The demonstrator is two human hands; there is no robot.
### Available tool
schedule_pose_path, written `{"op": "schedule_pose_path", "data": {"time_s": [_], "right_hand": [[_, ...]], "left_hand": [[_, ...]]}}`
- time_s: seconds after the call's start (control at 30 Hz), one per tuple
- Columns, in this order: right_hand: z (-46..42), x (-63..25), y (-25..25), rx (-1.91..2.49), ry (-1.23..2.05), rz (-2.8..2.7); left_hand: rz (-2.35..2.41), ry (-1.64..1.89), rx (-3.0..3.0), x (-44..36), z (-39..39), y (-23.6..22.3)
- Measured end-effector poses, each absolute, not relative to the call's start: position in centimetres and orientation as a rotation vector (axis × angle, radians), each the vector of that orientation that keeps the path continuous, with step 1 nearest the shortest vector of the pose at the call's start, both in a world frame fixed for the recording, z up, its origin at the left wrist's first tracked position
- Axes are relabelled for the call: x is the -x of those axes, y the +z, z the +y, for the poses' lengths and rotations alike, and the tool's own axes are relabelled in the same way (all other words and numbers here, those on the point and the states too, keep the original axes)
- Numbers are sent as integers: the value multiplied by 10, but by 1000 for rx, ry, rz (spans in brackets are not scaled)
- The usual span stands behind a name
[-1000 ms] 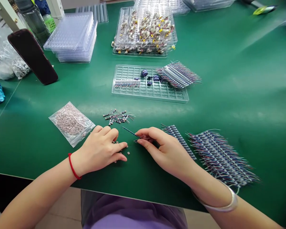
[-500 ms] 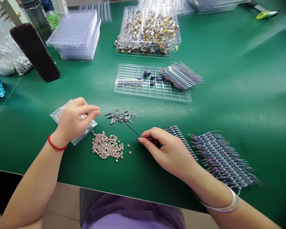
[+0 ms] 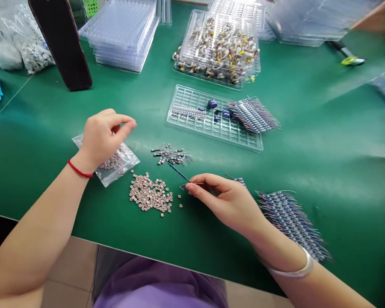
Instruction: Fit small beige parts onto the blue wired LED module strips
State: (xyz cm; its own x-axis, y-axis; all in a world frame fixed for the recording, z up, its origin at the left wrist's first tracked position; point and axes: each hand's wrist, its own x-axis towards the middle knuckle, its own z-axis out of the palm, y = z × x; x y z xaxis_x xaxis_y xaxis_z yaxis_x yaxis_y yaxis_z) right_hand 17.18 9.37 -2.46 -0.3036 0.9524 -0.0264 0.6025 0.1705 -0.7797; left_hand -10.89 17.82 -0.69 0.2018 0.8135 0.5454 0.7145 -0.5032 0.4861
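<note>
My left hand (image 3: pixel 104 137) is raised over a clear plastic bag (image 3: pixel 123 160) of small round pinkish parts. Thumb and forefinger meet in a pinch; whatever may be between them is too small to see. In my right hand (image 3: pixel 223 199) is a thin dark strip (image 3: pixel 179 172) with fine wires, gripped between thumb and fingers and pointing up to the left. Below its left side lies a loose pile of small round parts (image 3: pixel 150 192). Just beyond the strip's tip is a heap of small wired pieces (image 3: pixel 173 155).
Wired strips (image 3: pixel 291 222) lie in rows beside my right forearm. Farther back are a clear compartment tray (image 3: pixel 211 132), a bundle of wired strips (image 3: pixel 255 114), stacked trays with wired parts (image 3: pixel 224 51) and empty trays (image 3: pixel 122 34). A phone (image 3: pixel 62 47) leans at left.
The view has shifted. My left hand has risen away from the round parts, its thumb and forefinger now closer together. My right hand keeps hold of the strip in nearly the same place.
</note>
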Motion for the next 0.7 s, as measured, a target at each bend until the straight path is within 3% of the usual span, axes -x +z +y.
{"op": "schedule_pose_path", "data": {"time_s": [0.1, 0.23, 0.53, 0.7], "right_hand": [[94, -168, -26, 1436, 958, -1938], [89, -166, -27, 1342, 889, -1960], [87, -169, -32, 1211, 794, -2074], [87, -169, -31, 1178, 791, -2081]], "left_hand": [[1057, 978, -2445, 88, 162, -6], [866, 742, -2507, 74, 153, -8], [1444, 972, -2377, 98, 175, -4], [1499, 984, -2358, 101, 180, -9]]}}
